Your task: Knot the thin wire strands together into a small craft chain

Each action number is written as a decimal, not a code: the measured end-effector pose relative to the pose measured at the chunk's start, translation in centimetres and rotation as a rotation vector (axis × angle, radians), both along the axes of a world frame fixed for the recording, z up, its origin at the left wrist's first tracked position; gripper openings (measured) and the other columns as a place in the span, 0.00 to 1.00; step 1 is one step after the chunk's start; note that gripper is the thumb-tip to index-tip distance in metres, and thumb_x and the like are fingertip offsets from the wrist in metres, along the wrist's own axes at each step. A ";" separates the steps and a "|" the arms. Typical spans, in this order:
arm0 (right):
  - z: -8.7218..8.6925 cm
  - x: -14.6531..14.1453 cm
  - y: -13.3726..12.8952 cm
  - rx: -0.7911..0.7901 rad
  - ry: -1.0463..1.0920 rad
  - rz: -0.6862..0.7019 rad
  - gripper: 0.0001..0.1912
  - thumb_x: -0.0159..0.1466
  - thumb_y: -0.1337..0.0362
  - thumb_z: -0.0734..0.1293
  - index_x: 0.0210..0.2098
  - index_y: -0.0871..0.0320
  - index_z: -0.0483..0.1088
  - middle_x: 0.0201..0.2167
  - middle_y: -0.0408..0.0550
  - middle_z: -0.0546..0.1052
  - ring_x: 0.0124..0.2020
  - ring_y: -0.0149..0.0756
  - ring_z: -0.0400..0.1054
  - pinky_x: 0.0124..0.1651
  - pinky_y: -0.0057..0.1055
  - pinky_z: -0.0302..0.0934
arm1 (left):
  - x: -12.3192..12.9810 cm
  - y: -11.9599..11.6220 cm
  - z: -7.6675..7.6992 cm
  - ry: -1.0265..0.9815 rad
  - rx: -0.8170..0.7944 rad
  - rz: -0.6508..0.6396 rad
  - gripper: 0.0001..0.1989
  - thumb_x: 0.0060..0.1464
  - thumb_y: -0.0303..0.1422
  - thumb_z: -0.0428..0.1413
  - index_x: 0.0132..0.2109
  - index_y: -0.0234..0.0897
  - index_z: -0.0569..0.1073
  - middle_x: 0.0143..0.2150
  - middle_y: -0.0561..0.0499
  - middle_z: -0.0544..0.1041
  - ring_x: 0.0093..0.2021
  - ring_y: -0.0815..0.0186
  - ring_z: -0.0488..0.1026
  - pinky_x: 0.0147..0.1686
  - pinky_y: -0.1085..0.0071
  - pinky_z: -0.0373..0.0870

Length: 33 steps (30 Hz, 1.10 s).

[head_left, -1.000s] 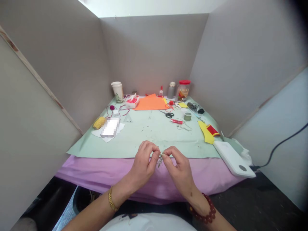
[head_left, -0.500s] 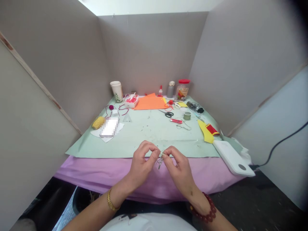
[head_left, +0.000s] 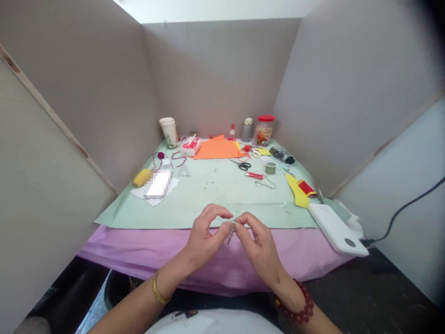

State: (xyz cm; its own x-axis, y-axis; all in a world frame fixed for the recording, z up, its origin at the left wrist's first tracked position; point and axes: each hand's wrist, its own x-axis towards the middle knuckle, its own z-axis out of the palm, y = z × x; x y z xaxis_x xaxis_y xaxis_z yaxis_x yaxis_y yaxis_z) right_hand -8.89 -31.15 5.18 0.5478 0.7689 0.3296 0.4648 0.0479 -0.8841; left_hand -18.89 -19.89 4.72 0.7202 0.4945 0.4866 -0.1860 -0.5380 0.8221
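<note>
1. Both hands were close together just over the front edge of the mat. The left hand (head_left: 205, 239) and right hand (head_left: 259, 246) were pinching a small silvery wire trinket (head_left: 231, 235) between their fingertips – too small to make out the details.
2. There was a gold chain bracelet (head_left: 158, 290) on the left wrist and a red bead bracelet (head_left: 295, 311) on the right.
3. Below them, a pale green paper mat (head_left: 208, 204) lay over a lilac cloth (head_left: 139, 253).
4. Farther back were black-handled scissors (head_left: 244, 165), an orange paper sheet (head_left: 217, 148) and a red-lidded jar (head_left: 263, 131) – its label was unreadable from here.
</note>
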 end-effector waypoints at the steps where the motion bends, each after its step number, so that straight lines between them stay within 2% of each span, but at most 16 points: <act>1: 0.0 0.0 0.0 0.002 0.003 0.010 0.09 0.64 0.64 0.59 0.27 0.57 0.62 0.25 0.41 0.65 0.29 0.31 0.60 0.34 0.28 0.55 | 0.1 0.0 0.0 -0.011 0.050 0.009 0.04 0.57 0.32 0.52 0.39 0.37 0.70 0.37 0.49 0.71 0.41 0.66 0.67 0.43 0.68 0.64; 10: -0.2 0.2 0.0 0.007 -0.046 0.012 0.10 0.65 0.64 0.58 0.27 0.56 0.61 0.25 0.41 0.65 0.28 0.31 0.59 0.33 0.28 0.55 | 0.0 0.2 -0.1 -0.033 0.291 0.080 0.03 0.56 0.27 0.51 0.36 0.38 0.69 0.35 0.49 0.70 0.40 0.65 0.67 0.41 0.67 0.64; 19: -0.7 0.6 0.1 0.032 -0.366 -0.019 0.09 0.63 0.69 0.58 0.26 0.56 0.60 0.24 0.43 0.66 0.30 0.34 0.59 0.37 0.33 0.54 | -0.2 0.2 0.5 0.132 0.402 0.022 0.04 0.57 0.26 0.47 0.36 0.36 0.65 0.35 0.48 0.68 0.39 0.64 0.64 0.42 0.65 0.61; 22: -0.5 0.9 0.0 0.009 -0.353 0.001 0.09 0.64 0.68 0.58 0.26 0.56 0.61 0.25 0.43 0.66 0.30 0.34 0.59 0.36 0.32 0.54 | -0.4 0.2 1.0 0.195 0.274 -0.070 0.05 0.59 0.29 0.46 0.35 0.36 0.64 0.34 0.49 0.67 0.38 0.65 0.63 0.41 0.66 0.62; 25: -0.1 1.2 -0.2 -0.034 -0.144 0.054 0.10 0.65 0.65 0.57 0.27 0.56 0.62 0.25 0.42 0.65 0.29 0.32 0.59 0.34 0.30 0.55 | -0.5 0.4 1.4 0.232 -0.035 -0.187 0.07 0.61 0.34 0.45 0.36 0.36 0.63 0.33 0.50 0.66 0.35 0.68 0.63 0.37 0.70 0.64; 27: 0.0 1.3 -0.2 -0.060 0.026 0.095 0.10 0.65 0.62 0.58 0.28 0.56 0.62 0.25 0.41 0.64 0.28 0.31 0.58 0.32 0.28 0.55 | -0.5 0.5 1.5 0.206 -0.170 -0.165 0.08 0.61 0.36 0.45 0.37 0.36 0.64 0.34 0.51 0.67 0.34 0.69 0.64 0.36 0.71 0.65; 30: 0.0 1.3 -0.2 -0.056 0.154 0.115 0.11 0.65 0.58 0.59 0.28 0.56 0.62 0.25 0.40 0.63 0.28 0.30 0.57 0.31 0.27 0.55 | -0.3 0.3 1.4 0.182 -0.146 -0.066 0.08 0.58 0.37 0.49 0.39 0.37 0.66 0.37 0.50 0.69 0.39 0.67 0.66 0.37 0.72 0.65; 33: -0.1 1.0 -0.2 -0.044 0.151 0.101 0.11 0.65 0.58 0.59 0.28 0.56 0.62 0.25 0.40 0.64 0.29 0.30 0.58 0.32 0.27 0.55 | -0.1 -0.1 1.2 0.216 -0.059 -0.018 0.06 0.55 0.35 0.53 0.37 0.37 0.68 0.36 0.51 0.72 0.39 0.67 0.67 0.39 0.71 0.64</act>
State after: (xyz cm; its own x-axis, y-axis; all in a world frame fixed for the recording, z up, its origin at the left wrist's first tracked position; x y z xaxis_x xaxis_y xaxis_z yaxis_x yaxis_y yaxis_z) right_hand -7.85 -31.32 5.07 0.5076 0.8344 0.2146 0.3217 0.0474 -0.9457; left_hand -18.97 -20.03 5.91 0.8135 0.5040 0.2902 -0.0109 -0.4857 0.8740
